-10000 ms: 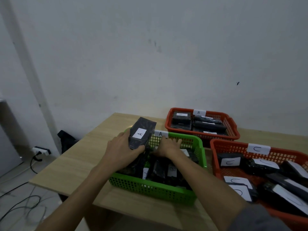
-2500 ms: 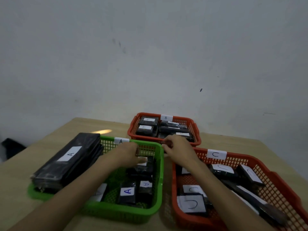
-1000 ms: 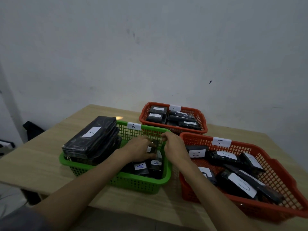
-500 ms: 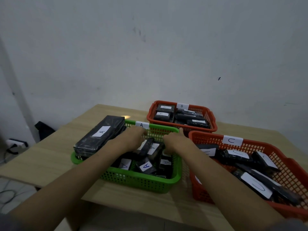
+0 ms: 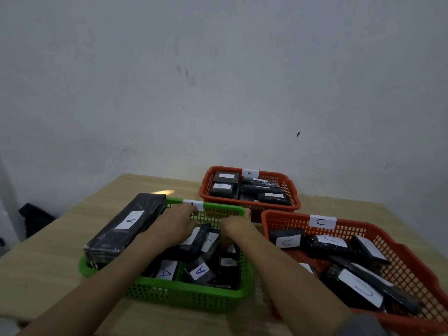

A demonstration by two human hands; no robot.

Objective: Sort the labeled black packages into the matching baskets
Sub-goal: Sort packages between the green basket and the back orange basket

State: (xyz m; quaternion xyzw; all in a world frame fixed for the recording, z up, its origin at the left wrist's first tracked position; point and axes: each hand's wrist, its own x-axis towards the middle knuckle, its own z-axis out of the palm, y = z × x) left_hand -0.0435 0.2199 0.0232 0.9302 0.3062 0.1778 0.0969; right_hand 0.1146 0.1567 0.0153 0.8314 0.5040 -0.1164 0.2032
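Here the black packages marked A (image 5: pixel 200 270) lie jumbled in the green basket (image 5: pixel 184 298), which stands at the near left of the table (image 5: pixel 60 282). One long A package (image 5: pixel 127 225) rests across the basket's left rim, higher than the rest. Both hands are down inside the far end of this basket. The left hand (image 5: pixel 175 225) sits over an upturned package (image 5: pixel 198 238) just below the basket's own A tag (image 5: pixel 194 204), its fingers curled downward; whether they clamp that package or only touch it, I cannot tell. The right hand (image 5: pixel 234 225) is near the far right corner, thumb raised by the rim, and its fingers are hidden behind the palm, so their grip cannot be read either.

To the right, touching or nearly so, the orange basket tagged C (image 5: pixel 412 258) holds packages marked C (image 5: pixel 287 241). Behind, the orange basket tagged B (image 5: pixel 247 206) holds its own labelled packages (image 5: pixel 220 189).

No loose package shows on the table, so the sorting itself looks nearly done; the step in hand seems to be tidying the A pile. The next move probably calls for laying the upturned package flat, and perhaps settling the long one so it cannot slide off the rim.
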